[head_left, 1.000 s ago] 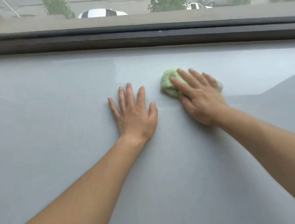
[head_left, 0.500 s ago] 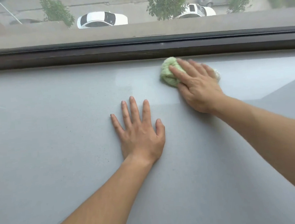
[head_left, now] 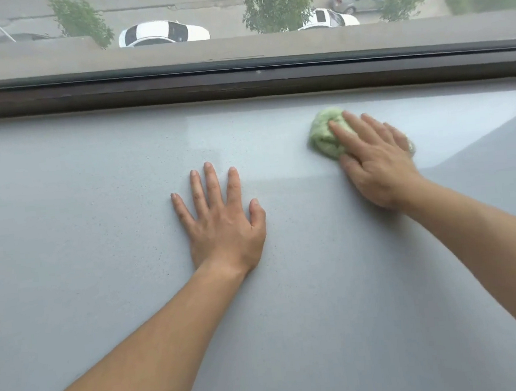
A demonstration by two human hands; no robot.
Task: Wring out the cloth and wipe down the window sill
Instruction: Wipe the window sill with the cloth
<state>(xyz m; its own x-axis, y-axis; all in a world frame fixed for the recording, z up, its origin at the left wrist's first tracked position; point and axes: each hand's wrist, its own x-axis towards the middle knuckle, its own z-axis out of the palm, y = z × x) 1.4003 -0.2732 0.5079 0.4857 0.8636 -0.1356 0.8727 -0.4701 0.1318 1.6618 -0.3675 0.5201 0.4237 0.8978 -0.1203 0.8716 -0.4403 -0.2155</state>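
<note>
1. Head view: further right along sill point(head_left: 99, 238) than half a second ago, cloth point(head_left: 323, 137), just off frame point(head_left: 242, 85).
2. Pressed under right hand point(head_left: 378, 167), fingers straight, slightly apart; left hand point(head_left: 222, 226) flat on sill, fingers spread.
3. Likely soft, light, damp; best gripped by palming the wad's top.

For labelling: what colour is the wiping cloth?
Light green fluffy cloth, clearest in the head view.

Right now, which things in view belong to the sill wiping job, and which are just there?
Part of the job: green cloth, window sill, right hand pressing the cloth onto the sill, left hand flat on the sill.

Just there: dark window frame, and parked cars and trees outside the glass.
</note>
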